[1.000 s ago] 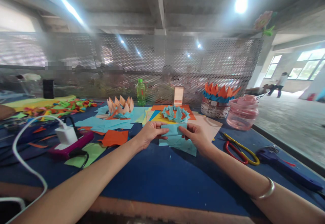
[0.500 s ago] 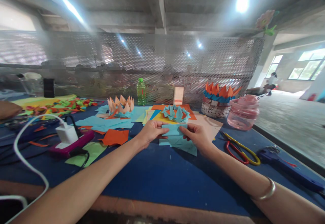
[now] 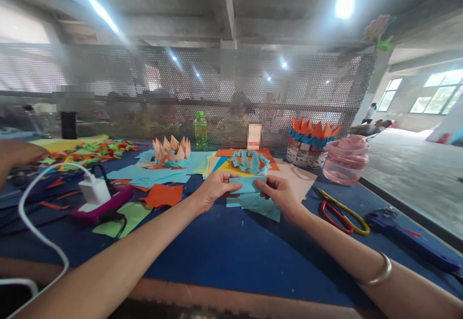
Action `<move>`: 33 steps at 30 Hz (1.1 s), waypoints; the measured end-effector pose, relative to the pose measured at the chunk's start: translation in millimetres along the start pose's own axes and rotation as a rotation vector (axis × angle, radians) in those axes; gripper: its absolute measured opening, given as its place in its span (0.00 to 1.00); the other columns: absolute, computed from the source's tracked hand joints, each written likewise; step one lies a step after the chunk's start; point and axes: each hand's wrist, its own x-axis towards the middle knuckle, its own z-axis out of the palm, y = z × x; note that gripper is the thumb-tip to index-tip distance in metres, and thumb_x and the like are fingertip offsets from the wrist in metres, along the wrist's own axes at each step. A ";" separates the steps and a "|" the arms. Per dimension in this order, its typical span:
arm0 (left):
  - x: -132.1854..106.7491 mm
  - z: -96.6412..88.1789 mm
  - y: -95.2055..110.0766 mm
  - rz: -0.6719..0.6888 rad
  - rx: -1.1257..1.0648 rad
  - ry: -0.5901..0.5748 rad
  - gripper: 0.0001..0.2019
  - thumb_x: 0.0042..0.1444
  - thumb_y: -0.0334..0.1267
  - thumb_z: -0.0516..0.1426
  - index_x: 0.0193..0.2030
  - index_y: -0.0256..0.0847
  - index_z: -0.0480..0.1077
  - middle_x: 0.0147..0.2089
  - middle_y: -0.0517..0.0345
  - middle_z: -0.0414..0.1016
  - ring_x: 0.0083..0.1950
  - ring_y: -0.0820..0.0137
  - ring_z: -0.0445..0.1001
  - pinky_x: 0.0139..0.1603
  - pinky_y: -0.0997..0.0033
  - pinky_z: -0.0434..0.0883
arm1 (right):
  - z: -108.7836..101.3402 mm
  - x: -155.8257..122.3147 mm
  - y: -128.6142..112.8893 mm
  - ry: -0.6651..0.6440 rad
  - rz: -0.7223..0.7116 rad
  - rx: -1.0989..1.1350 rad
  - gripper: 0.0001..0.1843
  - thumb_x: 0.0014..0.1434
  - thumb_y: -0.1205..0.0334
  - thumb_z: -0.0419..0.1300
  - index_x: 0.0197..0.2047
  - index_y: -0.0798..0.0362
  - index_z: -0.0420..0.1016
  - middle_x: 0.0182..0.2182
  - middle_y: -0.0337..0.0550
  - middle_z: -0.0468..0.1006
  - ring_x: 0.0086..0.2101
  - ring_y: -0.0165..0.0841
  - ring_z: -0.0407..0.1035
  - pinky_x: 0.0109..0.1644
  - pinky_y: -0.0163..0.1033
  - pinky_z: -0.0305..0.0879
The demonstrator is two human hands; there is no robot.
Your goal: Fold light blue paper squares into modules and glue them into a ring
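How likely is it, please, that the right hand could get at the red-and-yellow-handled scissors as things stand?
Probably yes: the scissors lie uncovered to the right of the right hand, with nothing visible blocking them. It is pinching light-blue paper, though, so it would likely need to let go first.

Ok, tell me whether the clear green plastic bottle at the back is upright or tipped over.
Upright: the clear green plastic bottle stands vertically, its bright green cap at the top and its wider body below.
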 end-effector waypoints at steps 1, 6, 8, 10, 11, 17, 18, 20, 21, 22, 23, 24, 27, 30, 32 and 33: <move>-0.2 -0.4 0.4 -0.007 0.001 -0.015 0.17 0.40 0.34 0.68 0.39 0.36 0.75 0.36 0.54 0.78 0.33 0.71 0.76 0.40 0.68 0.73 | 0.0 0.0 -0.3 -0.001 0.001 -0.001 0.23 0.47 0.41 0.61 0.22 0.54 0.68 0.16 0.36 0.68 0.20 0.26 0.60 0.23 0.32 0.56; -0.5 -1.9 0.0 -0.069 0.049 -0.102 0.17 0.39 0.37 0.68 0.38 0.36 0.75 0.35 0.52 0.79 0.34 0.69 0.77 0.38 0.71 0.73 | 1.1 0.6 0.7 0.002 -0.018 -0.008 0.23 0.47 0.41 0.61 0.21 0.54 0.67 0.16 0.36 0.68 0.20 0.26 0.60 0.24 0.33 0.55; -0.8 -1.5 -1.3 -0.098 0.071 -0.110 0.16 0.39 0.38 0.68 0.36 0.35 0.76 0.32 0.52 0.79 0.33 0.70 0.77 0.38 0.71 0.73 | 1.9 0.8 1.4 0.006 -0.033 -0.018 0.23 0.47 0.41 0.60 0.21 0.54 0.66 0.16 0.36 0.67 0.20 0.26 0.59 0.24 0.33 0.55; -1.5 -0.5 -2.6 -0.104 0.084 -0.117 0.16 0.38 0.38 0.69 0.35 0.34 0.76 0.31 0.52 0.79 0.33 0.70 0.77 0.39 0.71 0.73 | 2.6 0.6 1.6 0.006 -0.042 -0.027 0.23 0.48 0.41 0.60 0.21 0.54 0.66 0.16 0.36 0.67 0.20 0.27 0.60 0.24 0.33 0.55; -2.0 0.1 -3.0 -0.099 0.088 -0.117 0.15 0.38 0.37 0.69 0.34 0.34 0.77 0.32 0.52 0.79 0.33 0.70 0.77 0.39 0.71 0.73 | 2.8 0.4 1.5 0.005 -0.046 -0.032 0.22 0.48 0.42 0.60 0.21 0.54 0.66 0.16 0.36 0.67 0.20 0.27 0.60 0.24 0.33 0.55; -4.9 1.9 -2.3 -0.099 0.117 -0.101 0.11 0.39 0.38 0.68 0.31 0.35 0.77 0.30 0.52 0.79 0.31 0.70 0.77 0.37 0.71 0.73 | 3.6 -1.8 -1.5 0.010 -0.057 -0.024 0.21 0.49 0.43 0.61 0.21 0.53 0.66 0.16 0.36 0.67 0.20 0.27 0.60 0.25 0.34 0.56; -5.1 2.1 -2.1 -0.105 0.128 -0.094 0.11 0.39 0.38 0.68 0.29 0.35 0.77 0.30 0.52 0.79 0.30 0.70 0.76 0.35 0.71 0.72 | 3.8 -2.1 -2.2 0.010 -0.057 -0.023 0.21 0.49 0.43 0.61 0.20 0.53 0.66 0.17 0.36 0.67 0.20 0.27 0.60 0.25 0.34 0.57; -5.0 2.4 -1.9 -0.121 0.144 -0.072 0.11 0.39 0.39 0.68 0.27 0.34 0.77 0.28 0.52 0.79 0.28 0.71 0.76 0.33 0.72 0.72 | 4.3 -2.7 -3.3 0.015 -0.061 -0.031 0.21 0.49 0.44 0.60 0.20 0.53 0.66 0.16 0.37 0.68 0.20 0.27 0.60 0.24 0.34 0.57; -4.7 2.5 -1.9 -0.132 0.150 -0.061 0.11 0.39 0.39 0.68 0.26 0.33 0.77 0.27 0.52 0.79 0.28 0.71 0.76 0.31 0.73 0.72 | 4.6 -3.0 -3.6 0.018 -0.064 -0.038 0.21 0.49 0.44 0.60 0.20 0.53 0.66 0.16 0.37 0.68 0.20 0.27 0.60 0.24 0.34 0.56; -4.3 2.5 -2.0 -0.141 0.154 -0.052 0.11 0.39 0.39 0.68 0.25 0.33 0.76 0.26 0.52 0.78 0.27 0.71 0.75 0.31 0.73 0.71 | 4.9 -3.2 -3.8 0.019 -0.068 -0.044 0.21 0.49 0.44 0.60 0.20 0.53 0.66 0.16 0.37 0.68 0.20 0.27 0.60 0.24 0.33 0.56; -3.8 2.5 -2.1 -0.145 0.159 -0.045 0.11 0.38 0.39 0.68 0.24 0.33 0.76 0.26 0.52 0.78 0.27 0.71 0.75 0.30 0.73 0.71 | 5.2 -3.3 -3.9 0.020 -0.071 -0.048 0.21 0.49 0.44 0.60 0.20 0.53 0.66 0.16 0.37 0.68 0.20 0.27 0.60 0.24 0.33 0.56; -3.4 2.5 -2.3 -0.145 0.163 -0.043 0.12 0.38 0.40 0.68 0.24 0.33 0.76 0.25 0.52 0.78 0.26 0.72 0.75 0.30 0.73 0.71 | 5.4 -3.4 -3.8 0.017 -0.072 -0.051 0.21 0.50 0.44 0.60 0.20 0.53 0.66 0.16 0.37 0.68 0.20 0.27 0.60 0.24 0.33 0.57; -2.4 2.2 -2.5 -0.130 0.171 -0.048 0.13 0.37 0.40 0.69 0.24 0.32 0.76 0.24 0.53 0.77 0.25 0.72 0.74 0.30 0.74 0.71 | 5.6 -3.5 -3.3 0.008 -0.071 -0.044 0.21 0.50 0.44 0.60 0.21 0.54 0.67 0.16 0.37 0.67 0.21 0.27 0.60 0.24 0.33 0.57; -2.8 2.4 -1.9 -0.108 0.171 -0.049 0.13 0.36 0.40 0.69 0.24 0.31 0.75 0.23 0.54 0.77 0.25 0.73 0.74 0.30 0.74 0.71 | 5.7 -3.8 -3.3 -0.019 -0.050 -0.023 0.21 0.50 0.44 0.60 0.23 0.55 0.68 0.18 0.37 0.68 0.21 0.26 0.60 0.25 0.33 0.58; -3.7 2.9 -1.0 -0.089 0.168 -0.048 0.14 0.36 0.40 0.69 0.24 0.31 0.75 0.23 0.54 0.77 0.26 0.72 0.75 0.31 0.73 0.71 | 6.7 -4.4 -3.9 -0.051 -0.030 0.000 0.20 0.49 0.45 0.62 0.26 0.56 0.69 0.19 0.37 0.69 0.22 0.26 0.61 0.26 0.33 0.58; -4.1 3.1 -0.6 -0.081 0.166 -0.048 0.14 0.36 0.40 0.68 0.24 0.31 0.75 0.23 0.54 0.77 0.26 0.71 0.75 0.31 0.73 0.71 | 7.4 -4.9 -4.3 -0.069 -0.020 0.021 0.19 0.47 0.46 0.64 0.27 0.56 0.70 0.21 0.37 0.70 0.22 0.26 0.61 0.26 0.32 0.58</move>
